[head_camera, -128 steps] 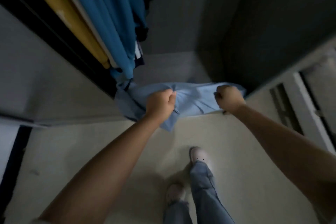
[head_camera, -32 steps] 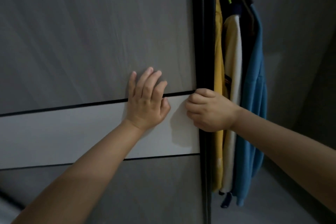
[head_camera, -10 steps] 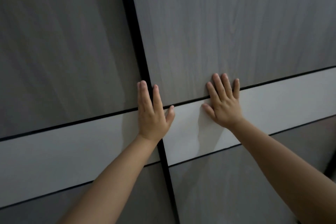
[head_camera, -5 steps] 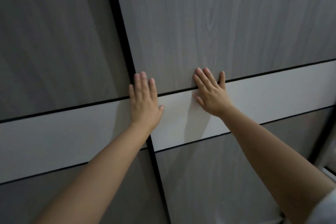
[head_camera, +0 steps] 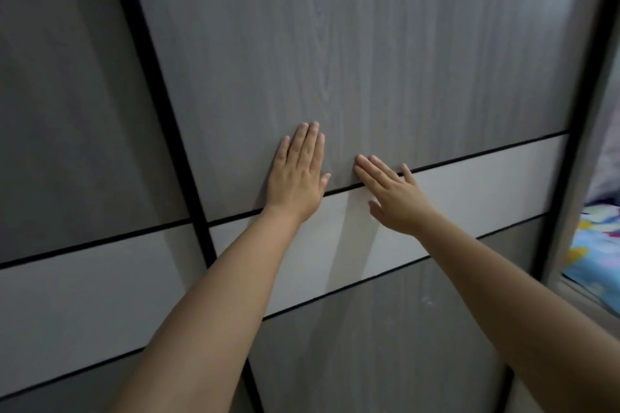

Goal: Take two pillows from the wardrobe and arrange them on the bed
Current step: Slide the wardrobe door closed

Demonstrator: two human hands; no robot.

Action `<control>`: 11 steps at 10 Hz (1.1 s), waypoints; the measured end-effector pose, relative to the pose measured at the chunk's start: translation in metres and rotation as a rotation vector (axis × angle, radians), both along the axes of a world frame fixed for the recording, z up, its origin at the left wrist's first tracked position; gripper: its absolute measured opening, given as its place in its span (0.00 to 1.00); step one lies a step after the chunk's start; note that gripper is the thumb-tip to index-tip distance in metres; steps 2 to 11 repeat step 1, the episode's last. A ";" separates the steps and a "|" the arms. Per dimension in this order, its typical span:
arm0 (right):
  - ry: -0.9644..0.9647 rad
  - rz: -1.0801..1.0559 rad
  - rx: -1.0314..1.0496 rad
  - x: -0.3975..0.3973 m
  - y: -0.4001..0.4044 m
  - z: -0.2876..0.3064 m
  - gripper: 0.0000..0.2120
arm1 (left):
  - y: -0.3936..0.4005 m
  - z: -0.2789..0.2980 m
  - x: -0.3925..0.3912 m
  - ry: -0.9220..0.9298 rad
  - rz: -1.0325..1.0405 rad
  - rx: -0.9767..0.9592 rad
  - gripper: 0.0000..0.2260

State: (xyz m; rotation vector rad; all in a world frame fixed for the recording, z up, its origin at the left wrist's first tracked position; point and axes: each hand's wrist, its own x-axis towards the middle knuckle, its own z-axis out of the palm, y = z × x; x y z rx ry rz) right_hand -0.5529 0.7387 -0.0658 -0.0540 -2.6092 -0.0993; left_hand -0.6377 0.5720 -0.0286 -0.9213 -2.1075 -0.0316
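A grey wood-grain sliding wardrobe door [head_camera: 369, 54] with a pale band across it fills the view. My left hand [head_camera: 298, 174] lies flat on this door, fingers together and pointing up, holding nothing. My right hand [head_camera: 392, 194] is pressed flat beside it, across the black line above the pale band, also with nothing in it. A second door panel [head_camera: 67, 94] sits to the left behind a black frame strip. No pillow is in view. At the far right edge a strip of colourful patterned bedding [head_camera: 597, 251] shows past the door's edge.
The door's right edge and a grey upright frame [head_camera: 583, 131] stand close to the right border. The black vertical strip [head_camera: 157, 94] divides the two door panels. The wardrobe's inside is hidden.
The door under my hands has slid right, so its black left edge now lies well left of my left hand. Both hands stay flat on it. The bedding strip has come into view.
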 end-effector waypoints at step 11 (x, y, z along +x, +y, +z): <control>0.019 0.075 -0.191 0.025 -0.003 0.038 0.26 | 0.009 -0.004 -0.003 0.146 0.049 -0.018 0.30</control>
